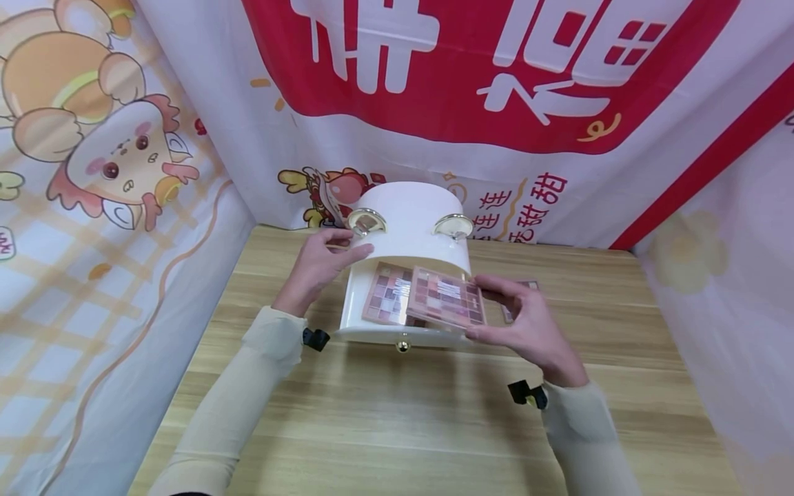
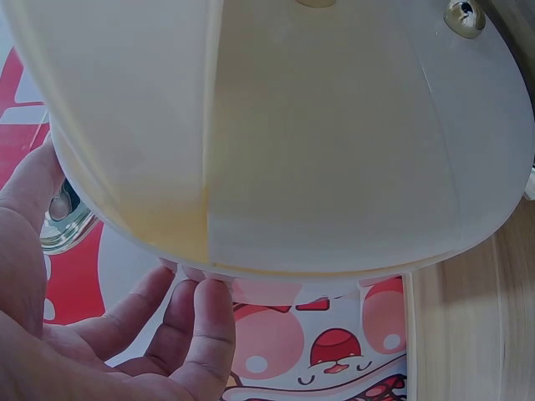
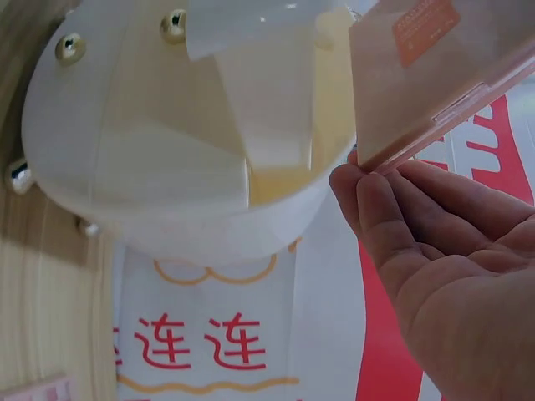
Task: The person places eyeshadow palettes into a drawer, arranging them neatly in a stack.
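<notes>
A white storage box (image 1: 409, 200) with gold-rimmed ear-shaped pieces stands at the back of the table. Its drawer (image 1: 353, 303) is pulled out at the front and has a gold knob. In the drawer lies a pink eyeshadow palette (image 1: 386, 293). A second eyeshadow palette (image 1: 445, 296) is pinched at its right edge by my right hand (image 1: 527, 324), tilted over the drawer's right part and overlapping the first. My left hand (image 1: 316, 265) touches the box's left side with fairly straight fingers, beside the left ear piece. The right wrist view shows the held palette's plain back (image 3: 443, 67).
Another small pink palette (image 1: 524, 296) lies on the wooden table (image 1: 403, 420), partly hidden behind my right hand. A printed cloth (image 1: 422, 138) hangs close behind the box, with more patterned cloth (image 1: 124, 275) on the left.
</notes>
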Tool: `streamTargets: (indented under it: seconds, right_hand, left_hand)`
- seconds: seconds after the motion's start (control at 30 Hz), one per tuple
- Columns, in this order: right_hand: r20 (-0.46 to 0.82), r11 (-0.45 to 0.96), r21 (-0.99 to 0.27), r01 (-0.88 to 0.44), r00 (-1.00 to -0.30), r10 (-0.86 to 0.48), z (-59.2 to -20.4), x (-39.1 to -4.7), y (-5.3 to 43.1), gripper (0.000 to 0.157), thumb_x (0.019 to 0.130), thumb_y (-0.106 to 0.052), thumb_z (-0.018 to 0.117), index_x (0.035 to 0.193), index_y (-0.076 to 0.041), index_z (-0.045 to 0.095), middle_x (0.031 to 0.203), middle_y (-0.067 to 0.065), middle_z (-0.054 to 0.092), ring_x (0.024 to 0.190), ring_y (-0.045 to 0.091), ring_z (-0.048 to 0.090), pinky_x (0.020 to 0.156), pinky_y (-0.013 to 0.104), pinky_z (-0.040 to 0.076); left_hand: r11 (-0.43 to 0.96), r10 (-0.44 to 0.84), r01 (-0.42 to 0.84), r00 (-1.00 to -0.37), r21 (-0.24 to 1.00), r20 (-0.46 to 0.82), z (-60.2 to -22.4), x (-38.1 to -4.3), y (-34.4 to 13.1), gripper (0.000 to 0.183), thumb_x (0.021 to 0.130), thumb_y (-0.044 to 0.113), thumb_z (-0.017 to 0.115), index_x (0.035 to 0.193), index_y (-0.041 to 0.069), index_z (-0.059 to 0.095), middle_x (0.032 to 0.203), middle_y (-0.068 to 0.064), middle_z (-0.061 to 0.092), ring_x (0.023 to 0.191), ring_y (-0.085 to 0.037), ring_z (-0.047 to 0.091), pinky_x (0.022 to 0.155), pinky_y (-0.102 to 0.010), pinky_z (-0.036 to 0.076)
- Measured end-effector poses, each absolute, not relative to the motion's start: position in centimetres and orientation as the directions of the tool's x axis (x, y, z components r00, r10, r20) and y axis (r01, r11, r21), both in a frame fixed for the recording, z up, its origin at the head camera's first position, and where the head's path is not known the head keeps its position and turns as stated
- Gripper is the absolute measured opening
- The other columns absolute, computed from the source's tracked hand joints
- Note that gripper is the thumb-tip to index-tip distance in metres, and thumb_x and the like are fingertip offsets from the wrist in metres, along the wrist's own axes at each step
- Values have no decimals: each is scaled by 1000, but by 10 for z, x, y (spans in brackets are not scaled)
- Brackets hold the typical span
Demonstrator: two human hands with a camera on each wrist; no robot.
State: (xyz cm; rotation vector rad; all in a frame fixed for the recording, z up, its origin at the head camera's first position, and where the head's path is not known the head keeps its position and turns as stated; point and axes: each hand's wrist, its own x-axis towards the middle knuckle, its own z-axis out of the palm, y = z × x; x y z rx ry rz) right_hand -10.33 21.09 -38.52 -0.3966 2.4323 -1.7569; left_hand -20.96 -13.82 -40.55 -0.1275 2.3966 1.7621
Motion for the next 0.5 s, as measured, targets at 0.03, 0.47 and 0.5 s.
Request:
streamTargets:
  seconds: [0.03, 0.47, 0.5]
  right_hand:
    - [55, 295, -945, -140, -959, -280, -385, -105, 209, 81, 71, -19, 93, 141, -3, 55, 136, 4, 60, 126, 22, 53, 111, 48, 35]
    - [39, 337, -931, -140, -956, -289, -383, -113, 185, 83, 71, -29, 94, 140, -5, 56, 133, 5, 63, 126, 25, 55, 110, 51, 37]
    - [36, 344, -929, -138, -957, -286, -382, -113, 184, 83, 70, -31, 94, 140, -5, 56, 132, 4, 63, 125, 25, 55, 109, 51, 37]
  left_hand:
    - [303, 28, -165, -983, 938, -182, -406, -210, -138, 84, 70, 54, 89, 134, 10, 59, 128, -8, 57, 114, -25, 55, 94, -41, 50]
    - [294, 30, -155, -985, 943, -171, -404, -209, -139, 82, 70, 54, 89, 132, 10, 59, 126, -7, 57, 113, -25, 55, 93, -40, 50]
    - [295, 30, -156, -985, 943, -172, -404, -209, -139, 82, 70, 54, 89, 132, 10, 59, 127, -7, 57, 113, -25, 55, 93, -40, 50]
